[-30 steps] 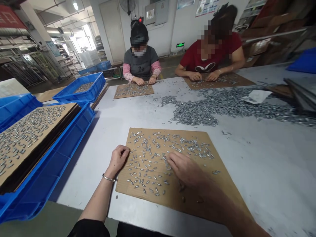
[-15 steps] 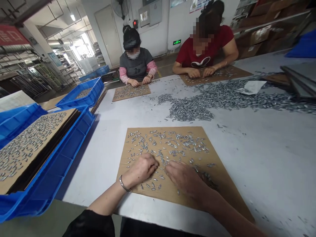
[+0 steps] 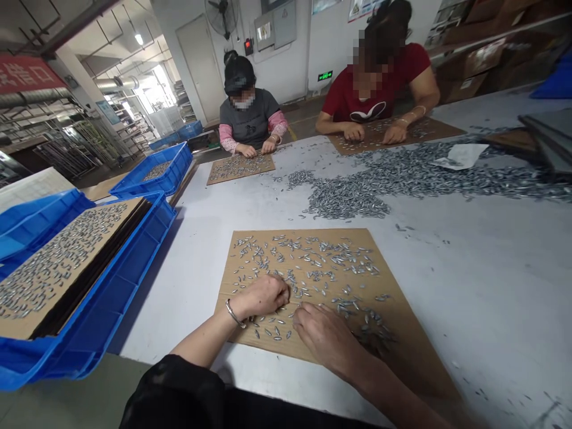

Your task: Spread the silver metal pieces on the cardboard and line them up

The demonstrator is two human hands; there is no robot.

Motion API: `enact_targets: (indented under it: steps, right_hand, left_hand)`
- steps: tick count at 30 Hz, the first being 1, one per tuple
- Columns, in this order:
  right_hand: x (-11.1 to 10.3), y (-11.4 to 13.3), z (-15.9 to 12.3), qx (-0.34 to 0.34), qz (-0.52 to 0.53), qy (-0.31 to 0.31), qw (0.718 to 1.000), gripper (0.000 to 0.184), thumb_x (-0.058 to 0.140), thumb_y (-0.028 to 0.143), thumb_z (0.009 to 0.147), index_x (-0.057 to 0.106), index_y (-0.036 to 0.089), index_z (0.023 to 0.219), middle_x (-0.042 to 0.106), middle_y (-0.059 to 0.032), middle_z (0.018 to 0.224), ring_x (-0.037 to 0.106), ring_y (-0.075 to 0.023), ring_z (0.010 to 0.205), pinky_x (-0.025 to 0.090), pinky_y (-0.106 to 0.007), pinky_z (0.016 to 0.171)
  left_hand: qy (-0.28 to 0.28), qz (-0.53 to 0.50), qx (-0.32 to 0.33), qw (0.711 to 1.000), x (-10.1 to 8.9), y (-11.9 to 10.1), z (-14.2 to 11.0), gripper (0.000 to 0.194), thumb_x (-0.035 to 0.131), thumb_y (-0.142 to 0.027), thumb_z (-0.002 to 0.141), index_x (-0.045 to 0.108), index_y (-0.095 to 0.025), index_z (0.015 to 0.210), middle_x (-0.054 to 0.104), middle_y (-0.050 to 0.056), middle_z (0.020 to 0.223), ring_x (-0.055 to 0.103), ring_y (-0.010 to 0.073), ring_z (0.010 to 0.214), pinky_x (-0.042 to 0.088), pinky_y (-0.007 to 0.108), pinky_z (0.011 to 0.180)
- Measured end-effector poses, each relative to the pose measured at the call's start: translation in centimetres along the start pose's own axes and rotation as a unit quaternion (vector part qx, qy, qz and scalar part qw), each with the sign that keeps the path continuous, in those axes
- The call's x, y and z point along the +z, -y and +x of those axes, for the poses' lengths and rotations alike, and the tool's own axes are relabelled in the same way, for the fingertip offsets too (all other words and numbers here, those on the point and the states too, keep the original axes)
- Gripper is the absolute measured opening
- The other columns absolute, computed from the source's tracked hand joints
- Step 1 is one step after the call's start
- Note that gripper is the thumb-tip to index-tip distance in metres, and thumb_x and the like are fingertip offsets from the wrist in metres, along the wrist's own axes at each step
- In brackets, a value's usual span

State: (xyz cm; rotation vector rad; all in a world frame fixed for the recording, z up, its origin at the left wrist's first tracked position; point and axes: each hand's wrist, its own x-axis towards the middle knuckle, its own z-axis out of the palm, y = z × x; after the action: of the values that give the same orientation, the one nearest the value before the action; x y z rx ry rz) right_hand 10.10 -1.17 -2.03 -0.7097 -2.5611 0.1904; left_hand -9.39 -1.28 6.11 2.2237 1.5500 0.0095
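Observation:
A cardboard sheet [image 3: 411, 363] lies in front of me, scattered with small silvery spindle-shaped metal pieces [image 3: 353, 259]. My left hand [image 3: 266, 295], with a bracelet at the wrist, rests over the left-middle of the sheet. Its fingers are curled and pressed together among the pieces; their tips are hidden. Just to the right and nearer to me is my right hand [image 3: 324, 333], fingers bent and closed low over the cardboard. Whatever either hand pinches cannot be made out. Loose pieces lie below the left hand and a denser cluster sits right of the right hand.
Beyond the sheet spreads a large pile of metal pieces [image 3: 348, 196] with a white scrap [image 3: 467, 156] on it. Blue crates [image 3: 134, 280] stand at left, one holding stacked piece-covered cardboard [image 3: 129, 208]. Across the table, two people [image 3: 250, 119] handle pieces on their own sheets.
My right hand has drawn slightly toward me, uncovering pieces beyond it. My left hand and wrist have shifted a little away from me. The view has tilted slightly.

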Motion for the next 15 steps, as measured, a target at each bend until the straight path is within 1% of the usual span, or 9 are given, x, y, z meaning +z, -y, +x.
enact_targets:
  steps: [3, 6, 8, 11, 15]
  right_hand:
    - [-0.4, 0.3, -0.1, 0.001, 0.007, -0.011, 1.000, 0.027, 0.053, 0.004, 0.092, 0.060, 0.021, 0.072, 0.062, -0.0016, 0.073, 0.052, -0.0174, 0.068, 0.030, -0.032, 0.071]
    - [-0.5, 0.7, 0.1, -0.029, -0.009, -0.045, 0.998, 0.030, 0.052, 0.002, 0.092, 0.058, 0.021, 0.070, 0.059, -0.0021, 0.072, 0.048, -0.0179, 0.068, 0.028, -0.033, 0.070]
    - [-0.5, 0.7, 0.0, -0.052, -0.004, -0.055, 0.997, 0.031, 0.051, 0.001, 0.091, 0.058, 0.021, 0.069, 0.059, -0.0023, 0.073, 0.047, -0.0180, 0.069, 0.028, -0.033, 0.071]
    - [-0.7, 0.5, -0.3, -0.068, 0.027, -0.040, 0.997, 0.030, 0.052, 0.000, 0.092, 0.060, 0.021, 0.071, 0.060, -0.0018, 0.075, 0.048, -0.0179, 0.071, 0.029, -0.032, 0.072]
    - [-1.5, 0.4, -0.8, -0.053, 0.061, 0.000, 0.997, 0.029, 0.051, 0.003, 0.094, 0.062, 0.021, 0.075, 0.061, -0.0010, 0.076, 0.051, -0.0170, 0.073, 0.030, -0.032, 0.074]
  left_hand:
    - [0.043, 0.001, -0.026, 0.999, -0.4, 0.3, 0.2, 0.016, 0.057, -0.007, 0.086, 0.069, -0.017, 0.082, 0.073, 0.005, 0.091, 0.065, 0.0168, 0.084, 0.048, 0.024, 0.074]
    - [0.058, 0.006, -0.041, 0.997, -0.4, 0.4, 0.6, 0.017, 0.057, -0.008, 0.084, 0.070, -0.018, 0.083, 0.075, 0.003, 0.087, 0.066, 0.0161, 0.080, 0.047, 0.023, 0.069]
    - [0.061, 0.011, -0.044, 0.997, -0.3, 0.3, 0.7, 0.017, 0.058, -0.008, 0.084, 0.071, -0.019, 0.085, 0.075, 0.002, 0.084, 0.066, 0.0161, 0.077, 0.047, 0.023, 0.067]
    - [0.058, 0.028, -0.044, 0.997, -0.3, 0.1, 0.8, 0.016, 0.058, -0.010, 0.085, 0.071, -0.020, 0.090, 0.075, 0.003, 0.083, 0.067, 0.0182, 0.078, 0.047, 0.024, 0.066]
    - [0.053, 0.053, -0.032, 0.997, -0.1, -0.3, 1.0, 0.018, 0.054, -0.011, 0.090, 0.070, -0.017, 0.088, 0.075, 0.008, 0.092, 0.068, 0.0220, 0.086, 0.049, 0.028, 0.070]
